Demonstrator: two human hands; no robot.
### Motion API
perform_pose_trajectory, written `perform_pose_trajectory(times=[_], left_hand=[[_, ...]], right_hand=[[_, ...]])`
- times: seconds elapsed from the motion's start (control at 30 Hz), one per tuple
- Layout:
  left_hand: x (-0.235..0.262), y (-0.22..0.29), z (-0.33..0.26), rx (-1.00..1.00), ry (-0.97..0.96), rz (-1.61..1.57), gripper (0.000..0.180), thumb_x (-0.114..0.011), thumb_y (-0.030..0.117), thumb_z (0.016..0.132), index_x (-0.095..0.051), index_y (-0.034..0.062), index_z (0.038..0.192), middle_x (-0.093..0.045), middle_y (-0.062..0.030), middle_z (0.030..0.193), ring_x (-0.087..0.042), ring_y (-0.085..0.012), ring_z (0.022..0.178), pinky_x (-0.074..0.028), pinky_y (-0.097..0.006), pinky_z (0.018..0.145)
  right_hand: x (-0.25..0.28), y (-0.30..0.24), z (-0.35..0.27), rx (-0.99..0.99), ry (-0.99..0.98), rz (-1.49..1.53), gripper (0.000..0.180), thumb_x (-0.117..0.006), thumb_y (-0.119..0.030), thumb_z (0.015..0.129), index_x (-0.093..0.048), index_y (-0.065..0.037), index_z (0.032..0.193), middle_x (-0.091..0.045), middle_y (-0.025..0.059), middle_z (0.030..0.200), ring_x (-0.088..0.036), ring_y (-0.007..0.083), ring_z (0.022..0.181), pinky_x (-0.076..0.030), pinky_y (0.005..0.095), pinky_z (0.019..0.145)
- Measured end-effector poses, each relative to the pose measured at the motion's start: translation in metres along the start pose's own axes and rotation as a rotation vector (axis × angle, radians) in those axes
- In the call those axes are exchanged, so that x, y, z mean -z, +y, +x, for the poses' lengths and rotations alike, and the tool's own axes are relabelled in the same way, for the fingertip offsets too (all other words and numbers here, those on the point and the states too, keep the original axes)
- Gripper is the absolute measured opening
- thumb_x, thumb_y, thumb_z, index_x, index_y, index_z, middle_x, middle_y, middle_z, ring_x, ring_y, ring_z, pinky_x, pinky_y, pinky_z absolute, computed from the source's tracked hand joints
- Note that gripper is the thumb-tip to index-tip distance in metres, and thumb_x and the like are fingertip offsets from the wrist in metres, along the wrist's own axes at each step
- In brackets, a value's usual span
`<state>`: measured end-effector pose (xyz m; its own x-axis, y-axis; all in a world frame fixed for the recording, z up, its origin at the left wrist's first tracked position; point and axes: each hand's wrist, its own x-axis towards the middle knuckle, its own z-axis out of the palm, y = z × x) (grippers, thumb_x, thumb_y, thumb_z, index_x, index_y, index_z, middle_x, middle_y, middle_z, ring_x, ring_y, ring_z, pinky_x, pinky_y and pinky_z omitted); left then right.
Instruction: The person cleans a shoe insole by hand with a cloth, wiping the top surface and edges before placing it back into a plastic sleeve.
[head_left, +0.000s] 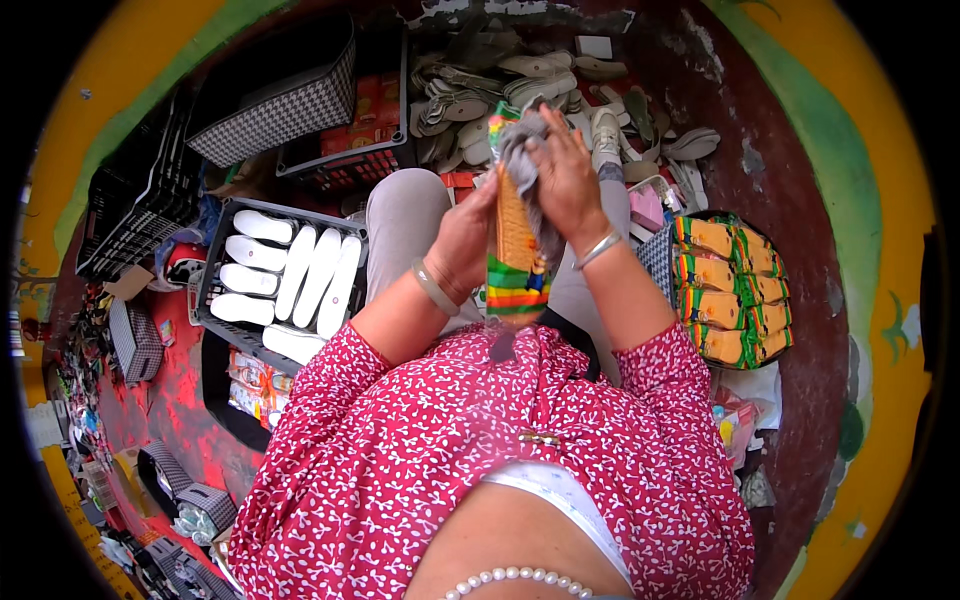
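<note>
The left hand (462, 240) grips a colourful striped packet (517, 255) upright; the right hand (566, 178) fingers press a grey cloth (522, 152) against its top.

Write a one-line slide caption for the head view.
Seated person's left hand holds a striped packet while the right hand presses a grey cloth on top, between a crate of white insoles and stacked packets.

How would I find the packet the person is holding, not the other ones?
Start at the black crate of white insoles, then look right, past the knees. Both hands, left hand and right hand, hold one striped orange packet upright; the other packets lie stacked farther right.
</note>
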<state>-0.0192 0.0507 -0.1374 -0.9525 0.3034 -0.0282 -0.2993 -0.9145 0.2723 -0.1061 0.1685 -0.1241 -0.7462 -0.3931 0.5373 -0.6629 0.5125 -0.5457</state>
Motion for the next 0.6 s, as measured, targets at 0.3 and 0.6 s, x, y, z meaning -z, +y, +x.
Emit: perform_pose_trajectory(times=[0.3,0.6], left_hand=[[0.007,0.03,0.006,-0.199,-0.021,0.134,0.048,-0.027,0.042,0.097,-0.04,0.0105,0.13,-0.05,-0.0116,0.126,-0.05,-0.0242,0.113,-0.039,-0.04,0.099],[-0.009,-0.005,-0.002,-0.016,-0.039,0.225,0.066,-0.03,0.058,0.09,-0.033,0.0112,0.136,-0.041,-0.0091,0.135,-0.042,-0.0244,0.122,-0.033,-0.041,0.102]], right_hand=[[0.002,-0.051,-0.046,0.234,-0.16,0.01,0.043,-0.05,-0.028,0.088,-0.049,-0.006,0.126,-0.043,0.0166,0.133,-0.035,0.0314,0.128,-0.021,0.0438,0.107],[0.007,0.003,0.018,0.004,-0.071,0.006,0.044,-0.046,-0.031,0.09,-0.05,0.0,0.122,-0.046,0.0148,0.131,-0.035,0.0295,0.128,-0.02,0.0439,0.107]])
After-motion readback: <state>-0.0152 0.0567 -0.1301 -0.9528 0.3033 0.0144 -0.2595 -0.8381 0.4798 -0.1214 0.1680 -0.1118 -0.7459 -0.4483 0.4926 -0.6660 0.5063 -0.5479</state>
